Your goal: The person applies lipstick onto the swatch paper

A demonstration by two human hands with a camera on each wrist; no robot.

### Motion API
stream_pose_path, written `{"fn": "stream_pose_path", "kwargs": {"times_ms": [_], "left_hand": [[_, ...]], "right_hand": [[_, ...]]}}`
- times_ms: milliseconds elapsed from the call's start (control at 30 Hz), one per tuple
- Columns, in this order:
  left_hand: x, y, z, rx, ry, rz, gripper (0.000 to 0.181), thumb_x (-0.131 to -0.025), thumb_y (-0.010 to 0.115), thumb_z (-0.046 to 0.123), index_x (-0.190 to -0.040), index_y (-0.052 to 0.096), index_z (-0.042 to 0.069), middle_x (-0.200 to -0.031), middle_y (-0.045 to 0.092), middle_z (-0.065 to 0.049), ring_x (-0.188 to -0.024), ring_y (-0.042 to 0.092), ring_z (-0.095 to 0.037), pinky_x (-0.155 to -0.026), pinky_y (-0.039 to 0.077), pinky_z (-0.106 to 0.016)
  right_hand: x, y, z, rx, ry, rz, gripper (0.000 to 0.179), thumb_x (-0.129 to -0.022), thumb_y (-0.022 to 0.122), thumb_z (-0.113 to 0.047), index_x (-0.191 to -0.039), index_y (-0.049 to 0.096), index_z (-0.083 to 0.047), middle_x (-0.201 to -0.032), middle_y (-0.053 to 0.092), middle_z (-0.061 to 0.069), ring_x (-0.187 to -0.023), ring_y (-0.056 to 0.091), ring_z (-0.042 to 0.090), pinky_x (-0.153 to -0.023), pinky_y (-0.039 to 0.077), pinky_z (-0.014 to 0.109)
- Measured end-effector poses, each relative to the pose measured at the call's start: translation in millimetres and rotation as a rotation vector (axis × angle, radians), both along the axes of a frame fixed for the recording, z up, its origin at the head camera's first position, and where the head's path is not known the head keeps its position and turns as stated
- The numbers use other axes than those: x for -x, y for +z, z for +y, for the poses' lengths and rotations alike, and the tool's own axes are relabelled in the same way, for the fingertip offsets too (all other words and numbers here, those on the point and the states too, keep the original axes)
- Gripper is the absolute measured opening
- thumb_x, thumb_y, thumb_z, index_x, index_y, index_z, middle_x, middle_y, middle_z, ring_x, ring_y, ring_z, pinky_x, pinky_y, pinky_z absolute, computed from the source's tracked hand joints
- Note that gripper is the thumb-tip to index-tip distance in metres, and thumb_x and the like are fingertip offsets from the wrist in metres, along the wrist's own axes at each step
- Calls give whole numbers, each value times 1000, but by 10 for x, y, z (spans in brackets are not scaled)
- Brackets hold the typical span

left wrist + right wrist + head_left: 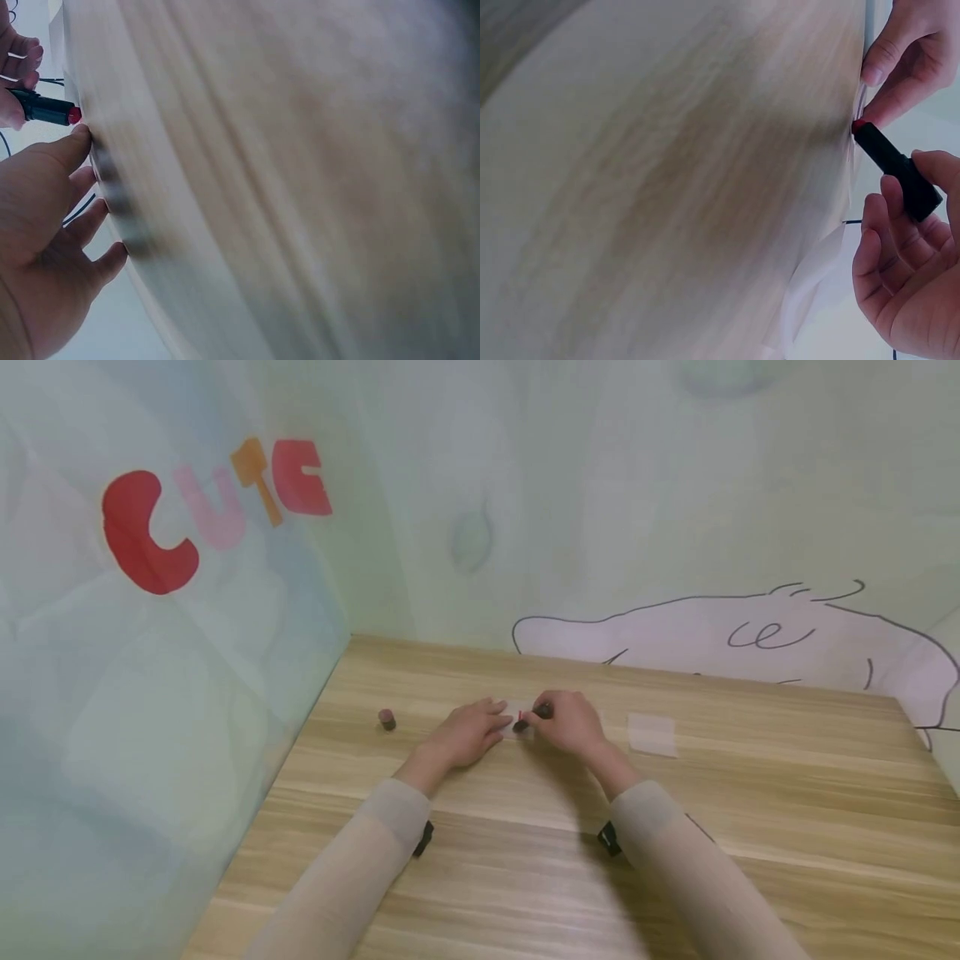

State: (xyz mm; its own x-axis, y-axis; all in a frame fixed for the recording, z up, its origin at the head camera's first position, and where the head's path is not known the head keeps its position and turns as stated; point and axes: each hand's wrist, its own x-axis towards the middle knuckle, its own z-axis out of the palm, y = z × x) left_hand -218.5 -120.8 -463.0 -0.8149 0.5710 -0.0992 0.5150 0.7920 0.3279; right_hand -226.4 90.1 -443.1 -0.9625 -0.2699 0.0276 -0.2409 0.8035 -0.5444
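Note:
My right hand [572, 723] pinches a black lipstick [898, 166] between thumb and fingers. Its red tip touches a small pale sheet [507, 732] on the table, and a short red mark [521, 715] shows beside it. From the left, my left hand [469, 732] rests its spread fingertips on that sheet. The left wrist view shows the straight left fingers [84, 225] touching the surface close to the lipstick tip. Part of the sheet is hidden beneath the hands.
A small dark cylinder with a pinkish top [387, 719] stands on the table left of the hands. Another pale square sheet [651, 735] lies to the right. Behind the wooden table [480, 877] rises a printed backdrop [420, 510]. Black wrist devices [611, 839] sit under the sleeves.

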Motion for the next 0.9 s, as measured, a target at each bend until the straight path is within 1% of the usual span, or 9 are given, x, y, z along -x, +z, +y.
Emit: {"fn": "stream_pose_path", "kwargs": {"times_ms": [333, 533, 600, 733, 833, 900], "left_hand": [[15, -36, 0, 4, -1, 9, 41, -106, 56, 24, -144, 56, 10, -158, 40, -9, -148, 33, -35, -121, 27, -50], [10, -26, 6, 2, 3, 4, 41, -106, 55, 24, -145, 56, 11, -159, 39, -8, -148, 32, -34, -121, 27, -50], [6, -22, 6, 4, 3, 1, 42, -106, 55, 25, -145, 55, 11, -159, 38, -8, -148, 31, -34, -121, 26, -50], [3, -15, 5, 3, 1, -1, 42, -106, 55, 25, -145, 55, 11, -160, 37, -8, -149, 30, -34, -121, 26, -51], [7, -19, 3, -13, -5, 11, 40, -105, 56, 23, -143, 57, 10, -158, 40, -10, -148, 33, -35, -120, 28, -52], [9, -23, 0, -18, -6, 15, 40, -105, 57, 22, -143, 58, 9, -157, 42, -11, -147, 34, -36, -119, 29, -52]], "right_hand": [[-2, -46, 7, 15, -10, -2, 24, -93, 74, -33, -99, 76, -10, -99, 74, 7, -90, 65, 25, -83, 54, 44], [-10, -45, 9, 30, -10, 0, 22, -93, 73, -33, -98, 76, -11, -91, 71, 5, -81, 60, 22, -74, 51, 39], [-17, -42, 16, 51, -16, 7, 22, -93, 73, -33, -97, 76, -11, -89, 71, 4, -79, 60, 21, -71, 49, 37], [-25, -22, 42, 139, -26, 41, 21, -94, 73, -30, -94, 75, -10, -88, 73, 4, -76, 62, 20, -65, 49, 33], [-19, 4, 73, 197, -30, 70, 20, -95, 72, -28, -93, 74, -9, -87, 73, 4, -73, 63, 19, -60, 49, 32], [-6, 20, 98, 225, -30, 86, 19, -95, 72, -28, -94, 73, -8, -87, 74, 4, -72, 63, 18, -60, 49, 30]]}}
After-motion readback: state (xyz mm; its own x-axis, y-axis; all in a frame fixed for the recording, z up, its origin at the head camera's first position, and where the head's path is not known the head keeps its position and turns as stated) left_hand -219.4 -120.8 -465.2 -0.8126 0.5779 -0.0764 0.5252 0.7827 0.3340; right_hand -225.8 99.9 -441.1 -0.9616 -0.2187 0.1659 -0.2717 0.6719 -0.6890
